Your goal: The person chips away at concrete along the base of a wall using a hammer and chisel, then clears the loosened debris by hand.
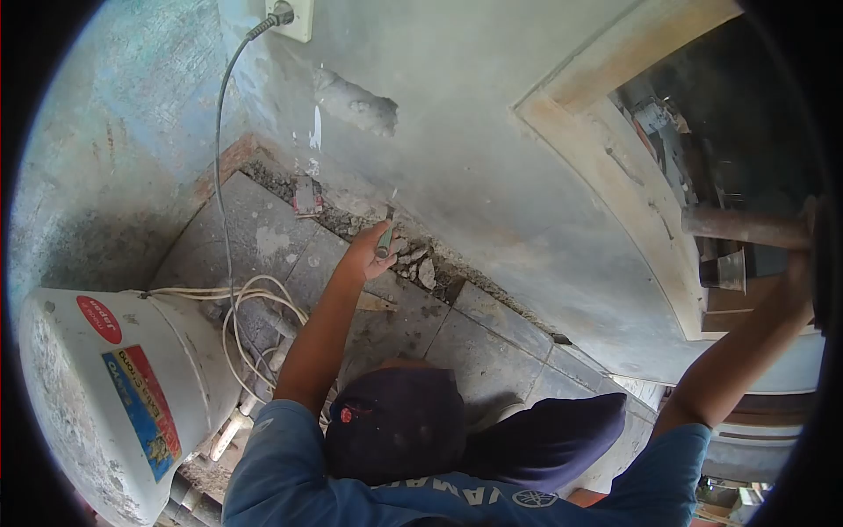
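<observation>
My left hand (374,253) is closed around a chisel (385,239) with a green grip. Its blade points at the broken strip (351,220) along the foot of the wall. Loose rubble (423,268) lies just right of that hand. Raised at the far right, my right hand (806,227) is closed on what looks like a hammer (742,226), its brown wooden handle stretching left. The dark edge of the view partly hides that hand and the hammer's other end.
A white bucket (61,386) with stickers stands at left, beside coiled pale cable (241,307). A grey cord (219,149) hangs from the wall socket (294,18). A small red-and-white box (307,197) sits by the wall. Grey tiles (500,321) cover the floor; a framed opening (606,167) is at right.
</observation>
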Available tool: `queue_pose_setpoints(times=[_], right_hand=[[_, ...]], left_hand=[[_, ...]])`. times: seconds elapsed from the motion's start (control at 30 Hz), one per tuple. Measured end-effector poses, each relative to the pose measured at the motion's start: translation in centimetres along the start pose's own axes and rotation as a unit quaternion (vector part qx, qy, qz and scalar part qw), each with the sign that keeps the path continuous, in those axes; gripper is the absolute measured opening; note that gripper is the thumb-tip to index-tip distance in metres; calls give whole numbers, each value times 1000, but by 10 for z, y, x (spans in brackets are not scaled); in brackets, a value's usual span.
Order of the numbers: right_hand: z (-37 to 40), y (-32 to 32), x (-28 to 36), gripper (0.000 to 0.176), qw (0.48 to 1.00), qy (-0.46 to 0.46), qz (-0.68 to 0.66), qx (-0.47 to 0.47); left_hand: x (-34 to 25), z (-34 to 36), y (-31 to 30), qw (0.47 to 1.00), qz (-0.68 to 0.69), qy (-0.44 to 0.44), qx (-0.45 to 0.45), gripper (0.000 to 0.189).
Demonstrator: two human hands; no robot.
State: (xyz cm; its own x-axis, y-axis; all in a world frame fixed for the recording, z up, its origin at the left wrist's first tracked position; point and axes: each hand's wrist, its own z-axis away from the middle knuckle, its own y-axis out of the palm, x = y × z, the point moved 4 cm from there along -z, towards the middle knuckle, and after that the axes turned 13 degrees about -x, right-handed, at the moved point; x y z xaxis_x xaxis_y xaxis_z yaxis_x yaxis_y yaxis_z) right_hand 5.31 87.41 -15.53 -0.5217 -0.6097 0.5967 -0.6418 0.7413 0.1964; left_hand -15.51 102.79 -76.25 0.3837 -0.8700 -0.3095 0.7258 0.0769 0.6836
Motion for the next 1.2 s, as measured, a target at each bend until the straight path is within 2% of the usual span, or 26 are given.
queue_pose_setpoints(times=[0.03,0.07,0.1,0.13,0.17,0.2,0.23,0.27,0.3,0.33,0.4,0.43,0.5,0.53,0.6,0.7,0.73,0.77,0.83,0.9,0.97,1.03,1.07,1.1,1.17,1.2], right_hand=[[13,-5,3,38,991,3,-27,131],[31,-17,-4,39,976,92,-90,175],[64,-45,-10,22,984,91,-27,149],[111,-25,-28,19,956,153,-136,209],[151,-27,-47,16,930,228,-139,253],[193,-98,-84,18,930,339,-45,136],[240,-48,-83,22,928,178,131,300],[277,-61,-97,12,858,298,232,348],[320,-77,-129,13,862,155,281,393],[342,-48,-132,20,815,-100,313,477],[385,-59,-172,24,778,208,361,470],[396,-60,-180,24,776,207,362,472],[412,-53,-188,24,763,110,368,520],[408,-41,-181,24,760,110,367,525],[389,-12,-149,23,831,-15,250,496],[383,-4,-130,23,861,12,183,474],[388,-8,-144,24,871,39,84,482],[397,-11,-162,24,869,37,83,486],[418,-22,-204,26,763,123,365,519],[422,-22,-208,27,759,128,402,496],[414,-16,-211,28,750,126,433,484],[391,-1,-167,15,756,55,446,476],[379,11,-146,14,832,27,320,452],[373,15,-143,15,856,58,181,480],[384,28,-141,14,921,52,-7,387],[389,21,-160,14,918,51,-10,392]], left_hand=[[-1,-1,-2,1000,12,1,-11,19],[-3,1,2,1000,20,-3,-2,19],[-1,4,7,1000,28,-6,10,19],[-1,9,14,999,41,-2,5,19],[-4,15,21,999,32,9,-31,20],[-4,17,19,997,23,15,-68,23],[-6,13,13,997,32,16,-72,23],[-5,6,8,999,9,11,-43,19],[-2,3,5,1000,-14,5,-13,17],[-1,8,8,1000,-9,4,-14,17],[-8,22,19,997,-7,28,-74,19],[-6,16,13,997,-4,27,-74,19],[-4,5,9,1000,-9,-4,19,21],[-4,5,8,1000,-3,-5,17,21],[-6,4,11,999,-25,25,-18,22],[-9,10,14,999,4,-5,47,23],[-8,8,14,999,7,-5,48,23],[-8,7,14,998,15,-6,53,23],[-9,17,24,998,24,-11,62,24],[-18,30,27,994,11,-22,-102,25],[-29,20,26,995,22,-18,-94,25],[-13,12,21,994,32,-39,-93,25],[-12,8,22,995,43,-37,-80,25],[-7,5,21,995,56,-37,-69,24],[-2,-2,19,996,58,-34,-51,24],[-5,-4,20,998,53,-26,-31,25]])
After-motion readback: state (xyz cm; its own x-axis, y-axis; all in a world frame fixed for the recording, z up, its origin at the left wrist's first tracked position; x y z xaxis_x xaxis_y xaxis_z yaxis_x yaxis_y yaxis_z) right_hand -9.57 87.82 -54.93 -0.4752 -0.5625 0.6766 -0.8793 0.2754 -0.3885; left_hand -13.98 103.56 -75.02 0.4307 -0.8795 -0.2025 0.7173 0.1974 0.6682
